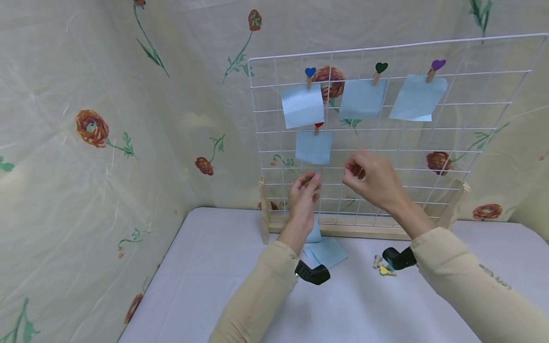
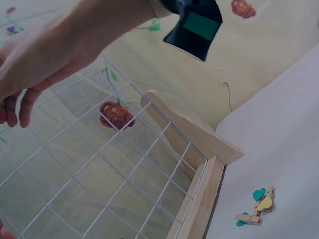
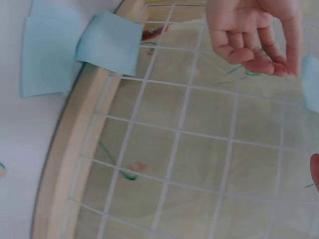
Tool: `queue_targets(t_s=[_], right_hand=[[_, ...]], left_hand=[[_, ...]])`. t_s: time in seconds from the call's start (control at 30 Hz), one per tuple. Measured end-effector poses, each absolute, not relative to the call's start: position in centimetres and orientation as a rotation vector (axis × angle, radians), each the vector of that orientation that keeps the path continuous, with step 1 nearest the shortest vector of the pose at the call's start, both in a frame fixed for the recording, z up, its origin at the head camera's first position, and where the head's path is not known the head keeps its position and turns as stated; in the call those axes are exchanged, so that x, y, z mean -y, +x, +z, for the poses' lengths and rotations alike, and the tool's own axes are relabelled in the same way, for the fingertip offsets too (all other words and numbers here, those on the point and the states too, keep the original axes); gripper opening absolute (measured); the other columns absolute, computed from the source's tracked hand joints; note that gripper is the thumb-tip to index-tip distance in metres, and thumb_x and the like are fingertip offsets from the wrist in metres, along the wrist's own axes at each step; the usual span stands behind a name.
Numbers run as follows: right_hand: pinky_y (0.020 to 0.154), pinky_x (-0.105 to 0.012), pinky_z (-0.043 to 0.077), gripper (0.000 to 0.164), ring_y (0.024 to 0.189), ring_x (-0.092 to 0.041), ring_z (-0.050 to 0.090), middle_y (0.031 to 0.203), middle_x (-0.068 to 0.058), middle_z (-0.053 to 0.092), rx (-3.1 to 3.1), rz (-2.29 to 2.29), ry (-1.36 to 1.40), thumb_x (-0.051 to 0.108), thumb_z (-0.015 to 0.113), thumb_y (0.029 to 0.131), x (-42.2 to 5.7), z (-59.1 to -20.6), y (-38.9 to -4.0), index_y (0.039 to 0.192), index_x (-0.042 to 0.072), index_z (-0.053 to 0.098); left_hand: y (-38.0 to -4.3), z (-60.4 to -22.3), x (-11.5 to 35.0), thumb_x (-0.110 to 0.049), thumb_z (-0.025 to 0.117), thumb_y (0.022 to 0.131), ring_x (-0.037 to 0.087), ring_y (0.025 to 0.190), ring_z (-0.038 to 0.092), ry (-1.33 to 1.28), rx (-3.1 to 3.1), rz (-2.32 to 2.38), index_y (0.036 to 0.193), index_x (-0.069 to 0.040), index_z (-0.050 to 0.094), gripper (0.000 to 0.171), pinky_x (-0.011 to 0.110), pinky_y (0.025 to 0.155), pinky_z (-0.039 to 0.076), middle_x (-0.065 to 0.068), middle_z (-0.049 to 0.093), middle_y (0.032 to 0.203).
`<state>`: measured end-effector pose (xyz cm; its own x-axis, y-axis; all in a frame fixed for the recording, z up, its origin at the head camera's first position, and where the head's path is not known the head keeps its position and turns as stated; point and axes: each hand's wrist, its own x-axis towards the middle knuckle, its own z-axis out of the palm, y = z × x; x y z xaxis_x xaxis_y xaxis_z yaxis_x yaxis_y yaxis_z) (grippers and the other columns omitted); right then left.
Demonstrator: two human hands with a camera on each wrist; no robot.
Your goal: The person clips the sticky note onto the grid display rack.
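Observation:
My left hand (image 1: 304,197) is just below a light blue note (image 1: 314,147), thumb and index tips close together and other fingers loosely bent. A red heart clip (image 1: 318,126) fixes that note to a white wire grid (image 1: 396,166). To the right, my right hand (image 1: 372,178) hovers before the grid with fingers curled in and the thumb near the index; nothing shows in its grasp. Above hang three more notes, under a blue heart clip (image 1: 310,76), a dark green one (image 1: 379,71) and a purple one (image 1: 436,69).
Blue notes (image 1: 329,252) lie on the white table (image 1: 223,267), and another note (image 3: 112,42) leans on the grid's wooden base (image 1: 356,231). Several small heart clips (image 2: 256,208) lie in a heap near the right forearm. A flowered cloth (image 1: 163,128) hangs behind.

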<state>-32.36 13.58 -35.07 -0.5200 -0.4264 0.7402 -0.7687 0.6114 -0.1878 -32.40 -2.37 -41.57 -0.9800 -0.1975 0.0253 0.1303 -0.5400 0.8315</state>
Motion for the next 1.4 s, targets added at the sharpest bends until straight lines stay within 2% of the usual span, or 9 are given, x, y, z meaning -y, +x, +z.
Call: queue_targets(t_s=[0.3,0.57,0.8,1.07,1.2,1.4], right_hand=[[0.061,-0.034,0.052,0.004,0.07,-0.013,0.054,0.078,-0.005,0.059,2.246,0.71,0.872,0.003,0.065,0.082,-14.7,-37.8,-31.7,0.083,0.006,0.061],[0.063,-0.03,0.05,0.006,0.073,-0.014,0.054,0.081,-0.004,0.06,2.257,0.735,0.815,0.003,0.065,0.083,-15.5,-39.0,-31.2,0.088,0.005,0.063],[0.063,-0.025,0.049,0.007,0.074,-0.014,0.054,0.083,-0.004,0.06,2.242,0.742,0.767,0.003,0.067,0.083,-16.0,-40.5,-30.8,0.089,0.005,0.063],[0.06,-0.023,0.048,0.007,0.071,-0.011,0.052,0.078,-0.001,0.06,2.245,0.778,0.697,0.002,0.068,0.081,-16.8,-43.4,-29.9,0.086,0.006,0.064],[0.059,-0.019,0.047,0.007,0.07,-0.006,0.049,0.077,0.0,0.059,2.261,0.854,0.642,0.001,0.067,0.082,-17.4,-45.1,-28.7,0.086,0.006,0.064],[0.06,-0.013,0.044,0.005,0.072,-0.002,0.048,0.079,0.0,0.058,2.299,0.904,0.564,0.003,0.064,0.085,-18.3,-46.7,-28.0,0.089,0.006,0.064]], left_hand=[[-32.1,-42.5,2.7,-0.018,0.069,0.086,0.009,0.084,0.059,0.119,1.42,-2.611,0.103,-0.015,0.064,0.018,0.025,0.074,0.044,-0.006,0.063,0.089],[-31.9,-43.1,2.8,-0.019,0.069,0.085,0.014,0.091,0.059,0.114,1.441,-2.596,0.106,-0.014,0.064,0.022,0.028,0.079,0.046,-0.004,0.063,0.093],[-31.7,-43.8,3.1,-0.018,0.068,0.087,0.01,0.088,0.058,0.122,1.569,-2.536,0.111,-0.011,0.062,0.025,0.025,0.077,0.045,-0.005,0.062,0.096],[-30.9,-46.0,3.8,-0.015,0.068,0.087,0.011,0.094,0.057,-0.117,1.999,-2.113,0.109,-0.014,0.063,0.023,0.023,0.081,0.047,0.002,0.063,0.105],[-30.2,-48.0,4.0,-0.017,0.067,0.088,0.014,0.093,0.059,-0.26,2.168,-1.83,0.108,-0.014,0.064,0.021,0.02,0.073,0.046,0.005,0.066,0.105],[-29.9,-50.1,4.0,-0.018,0.067,0.088,0.01,0.092,0.059,-0.248,2.252,-1.681,0.107,-0.019,0.064,0.02,0.018,0.071,0.047,-0.001,0.065,0.103]])
